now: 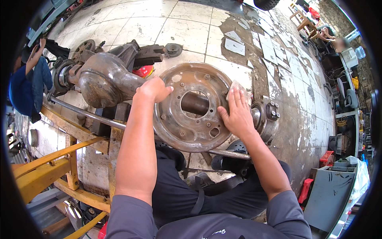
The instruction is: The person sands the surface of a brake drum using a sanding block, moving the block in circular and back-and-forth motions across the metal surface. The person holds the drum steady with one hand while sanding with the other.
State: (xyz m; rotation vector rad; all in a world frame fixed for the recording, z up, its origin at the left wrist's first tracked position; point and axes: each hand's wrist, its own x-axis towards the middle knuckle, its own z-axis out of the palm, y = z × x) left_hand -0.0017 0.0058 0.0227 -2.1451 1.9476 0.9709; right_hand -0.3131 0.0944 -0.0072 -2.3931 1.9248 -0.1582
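Note:
A round, brown metal brake backing plate [175, 123] stands tilted before me, with a large centre hole and smaller holes around it. My left hand [154, 89] grips its upper left rim, thumb over the front face. On the right edge, my right hand [238, 107] presses a pale folded sheet [235, 85] flat against the plate; whether it is cloth or sandpaper I cannot tell. Behind the plate lies a greasy axle housing [105, 77] with a bulging middle. Part of its tube shows through the centre hole, and its hub end [266, 119] sticks out at the right.
A yellow metal frame [43, 177] and a long thin rod [85, 113] are at my left. Broken tiles [234, 46] lie ahead on the floor. A grey cabinet [330, 195] stands at lower right. One person in blue [24, 85] is at far left, another at upper right.

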